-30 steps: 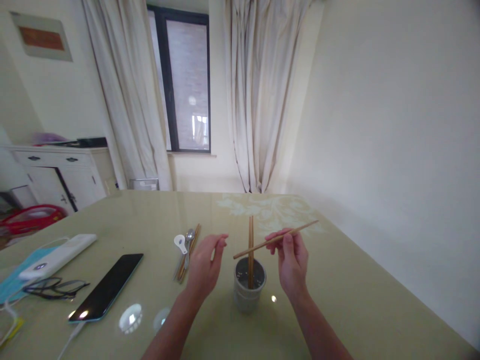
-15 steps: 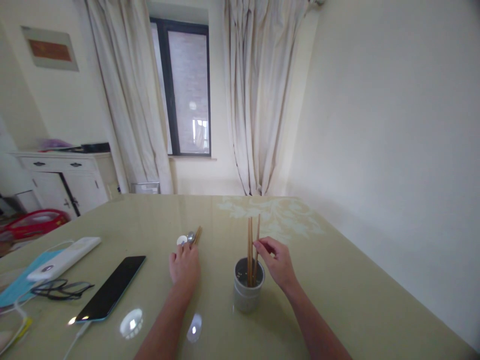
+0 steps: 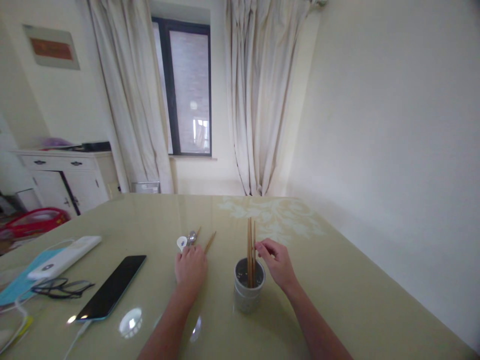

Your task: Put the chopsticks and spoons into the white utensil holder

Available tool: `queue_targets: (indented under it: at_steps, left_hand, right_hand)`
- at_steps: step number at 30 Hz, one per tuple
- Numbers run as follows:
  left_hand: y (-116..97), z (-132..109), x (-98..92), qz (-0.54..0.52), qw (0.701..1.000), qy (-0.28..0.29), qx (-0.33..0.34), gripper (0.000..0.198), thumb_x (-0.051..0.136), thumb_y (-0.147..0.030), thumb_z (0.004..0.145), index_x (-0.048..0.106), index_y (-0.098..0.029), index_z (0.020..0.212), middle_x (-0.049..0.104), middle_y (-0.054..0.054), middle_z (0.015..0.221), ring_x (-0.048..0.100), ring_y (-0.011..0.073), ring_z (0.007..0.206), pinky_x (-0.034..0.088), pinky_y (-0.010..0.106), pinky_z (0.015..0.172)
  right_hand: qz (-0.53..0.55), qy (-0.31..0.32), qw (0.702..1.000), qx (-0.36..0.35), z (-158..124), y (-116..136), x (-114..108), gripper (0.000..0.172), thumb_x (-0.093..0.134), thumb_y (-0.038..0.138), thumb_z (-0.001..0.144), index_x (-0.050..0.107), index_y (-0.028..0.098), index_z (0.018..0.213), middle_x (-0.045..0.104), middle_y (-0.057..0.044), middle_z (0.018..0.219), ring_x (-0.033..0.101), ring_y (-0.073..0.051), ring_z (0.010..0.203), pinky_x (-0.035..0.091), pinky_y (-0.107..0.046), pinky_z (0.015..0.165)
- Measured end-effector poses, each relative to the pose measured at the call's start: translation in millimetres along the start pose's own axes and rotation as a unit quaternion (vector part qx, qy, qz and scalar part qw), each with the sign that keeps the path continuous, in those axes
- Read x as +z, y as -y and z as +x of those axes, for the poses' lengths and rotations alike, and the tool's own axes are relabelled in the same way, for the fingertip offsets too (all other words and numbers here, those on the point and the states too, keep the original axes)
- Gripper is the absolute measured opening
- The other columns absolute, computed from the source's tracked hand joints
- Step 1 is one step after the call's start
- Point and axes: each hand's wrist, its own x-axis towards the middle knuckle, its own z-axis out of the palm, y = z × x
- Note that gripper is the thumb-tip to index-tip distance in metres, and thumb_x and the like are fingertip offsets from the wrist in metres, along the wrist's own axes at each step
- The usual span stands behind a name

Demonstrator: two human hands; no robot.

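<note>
A grey cup (image 3: 247, 295) stands on the green table (image 3: 337, 290) with three wooden chopsticks (image 3: 250, 250) upright in it. My right hand (image 3: 275, 262) is beside the cup's right rim, its fingers pinched on the rightmost chopstick. My left hand (image 3: 190, 267) lies knuckles-up to the left of the cup, closed over a chopstick (image 3: 209, 242) whose far end sticks out past the fingers. Just beyond that hand lie a white spoon (image 3: 181, 243) and a metal spoon (image 3: 191, 237).
A black phone (image 3: 110, 286) on a cable, glasses (image 3: 56, 289), a white remote (image 3: 63, 257) and a blue mask (image 3: 17, 282) lie at the left. A white cabinet (image 3: 63, 175), curtains and a window stand behind the table. The wall runs along the right.
My right hand has set its chopstick upright into the cup. My left hand went down to the utensils lying on the table and has closed on one chopstick, now angled apart from the rest.
</note>
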Motion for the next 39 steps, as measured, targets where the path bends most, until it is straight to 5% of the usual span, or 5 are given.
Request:
queue_targets:
  at_steps: [16,24,29,34,39]
  left_hand:
    - [-9,4,-4.6,-0.109,0.991,-0.073,0.002,0.026,0.048,-0.026,0.104,0.072,-0.017,0.099,0.076,0.016,0.107,0.071,0.0319,0.106,0.054,0.042,0.089]
    - [-33,-16,-30.4,-0.359,0.820,-0.358,0.265,0.013,0.050,-0.022,0.107,0.063,-0.022,0.107,0.075,0.003,0.086,0.072,0.0177,0.077,0.056,0.029,0.073]
    - [-42,-32,-48.2,-0.288,0.780,-0.375,0.410,0.024,0.054,-0.013,0.104,0.064,-0.023,0.124,0.078,0.005,0.097,0.073,0.0163,0.083,0.055,0.029,0.079]
    - [-36,-26,-38.9,-0.327,0.813,-0.335,0.346,0.030,0.044,-0.026,0.109,0.062,-0.020,0.131,0.077,0.010,0.112,0.072,0.0208,0.100,0.056,0.035,0.089]
    - [-19,-2,-12.8,-0.253,0.936,-0.222,0.104,0.028,0.042,-0.024,0.107,0.069,-0.018,0.112,0.076,0.012,0.105,0.070,0.0278,0.102,0.055,0.043,0.092]
  right_hand:
    - [-0.008,-0.089,0.996,-0.027,-1,10,-3,0.041,0.059,0.051,0.103,0.080,0.019,0.086,0.070,-0.003,0.071,0.059,-0.018,0.062,0.046,-0.029,0.058]
    - [-0.011,-0.111,0.984,-0.142,-16,20,0,0.026,0.057,0.035,0.108,0.079,0.023,0.113,0.065,-0.003,0.079,0.058,-0.019,0.070,0.048,-0.031,0.064]
    - [0.066,-0.087,0.985,-0.132,-24,26,12,0.027,0.055,0.038,0.109,0.076,0.024,0.118,0.070,-0.005,0.088,0.066,-0.021,0.080,0.054,-0.033,0.071]
    - [0.187,-0.164,0.967,-0.047,-16,33,12,0.032,0.055,0.047,0.109,0.069,0.021,0.096,0.071,-0.005,0.079,0.063,-0.017,0.061,0.049,-0.027,0.052]
    - [0.190,-0.183,0.964,-0.026,-5,28,2,0.032,0.064,0.052,0.103,0.071,0.021,0.105,0.071,-0.003,0.075,0.060,-0.016,0.058,0.048,-0.026,0.050]
